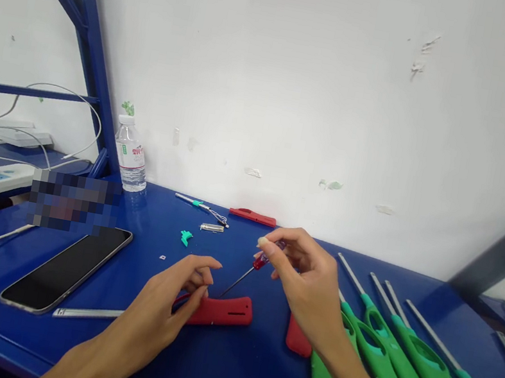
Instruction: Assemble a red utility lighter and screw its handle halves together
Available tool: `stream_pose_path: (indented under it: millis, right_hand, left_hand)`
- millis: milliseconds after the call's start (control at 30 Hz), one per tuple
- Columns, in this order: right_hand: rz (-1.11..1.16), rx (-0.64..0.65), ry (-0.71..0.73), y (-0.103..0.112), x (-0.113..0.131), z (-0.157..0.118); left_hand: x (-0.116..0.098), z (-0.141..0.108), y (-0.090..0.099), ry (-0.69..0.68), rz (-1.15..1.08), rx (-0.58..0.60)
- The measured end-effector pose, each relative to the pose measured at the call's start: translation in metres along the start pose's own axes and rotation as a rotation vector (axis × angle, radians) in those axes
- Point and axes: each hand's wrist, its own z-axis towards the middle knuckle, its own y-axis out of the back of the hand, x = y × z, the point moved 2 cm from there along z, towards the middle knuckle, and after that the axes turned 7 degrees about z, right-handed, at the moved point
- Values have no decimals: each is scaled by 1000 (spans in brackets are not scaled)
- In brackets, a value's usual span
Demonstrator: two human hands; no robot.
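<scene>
My left hand is closed round a red long-nosed lighter lying flat on the blue table, its metal tube pointing left and its slotted handle end to the right. In my right hand is a screwdriver with a clear red handle, gripped by thumb and fingers. The shaft slants down to the left, and its tip is close to the lighter's upper edge; whether they touch I cannot tell. Another red piece lies partly hidden under my right wrist.
Several green long-nosed lighters fan out at the right. Toward the wall are a red casing half, a metal tube with wires, a small clear-and-metal part and a green trigger piece. A phone and water bottle stay left.
</scene>
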Motion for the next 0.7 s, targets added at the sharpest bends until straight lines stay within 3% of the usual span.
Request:
stream_pose_path:
  millis: [267, 700]
  right_hand:
    - [77, -10, -23, -3, 1, -1]
    - [82, 27, -48, -4, -1, -2]
  left_hand:
    - [6, 2, 3, 64, -100, -47]
    - [4, -1, 1, 56, -160, -33]
